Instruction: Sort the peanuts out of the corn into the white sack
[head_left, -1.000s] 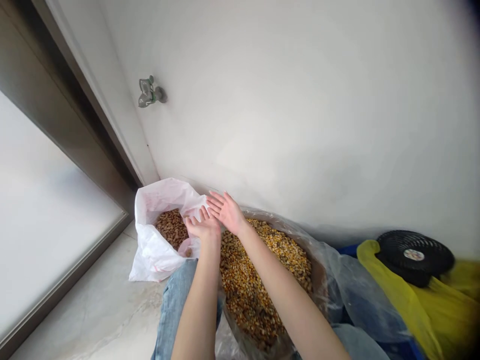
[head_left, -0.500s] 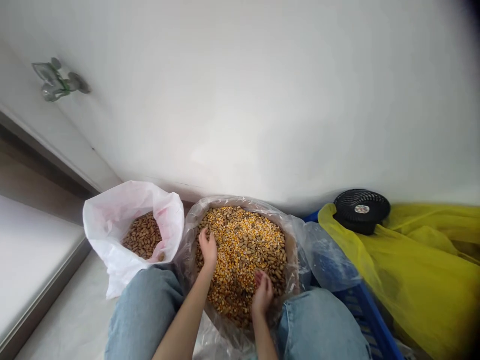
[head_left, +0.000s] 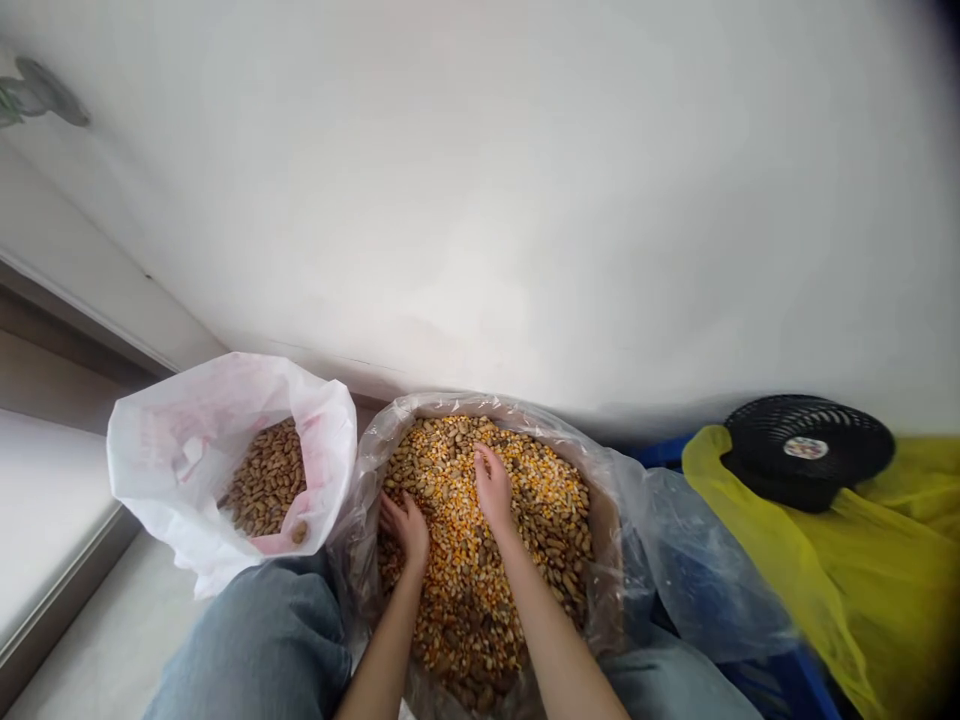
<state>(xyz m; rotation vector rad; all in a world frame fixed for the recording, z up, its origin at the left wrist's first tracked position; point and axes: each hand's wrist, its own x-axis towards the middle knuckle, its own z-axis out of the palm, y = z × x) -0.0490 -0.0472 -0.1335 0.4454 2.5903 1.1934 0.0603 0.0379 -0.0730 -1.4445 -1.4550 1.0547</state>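
Between my knees stands a clear plastic bag (head_left: 600, 590), filled with yellow corn kernels (head_left: 454, 545) mixed with unshelled peanuts (head_left: 555, 535). My left hand (head_left: 406, 527) lies at the left side of the mix, its fingers spread and partly in it. Over the upper middle of the mix, my right hand (head_left: 493, 487) has its fingers loosely stretched out, and I see nothing held in it. To the left, a white sack (head_left: 150, 475) gapes with peanuts (head_left: 268, 480) inside.
A white wall (head_left: 480, 220) rises right behind the bags. On the right, a black plastic basket (head_left: 806, 450) rests on yellow mesh cloth (head_left: 847, 570), over a blue crate (head_left: 802, 680). My left knee (head_left: 262, 640) is close to the white sack.
My right hand has moved up and left across the mix. My left hand is slightly lower, its fingers now spread. The view has shifted, with the black basket farther right.
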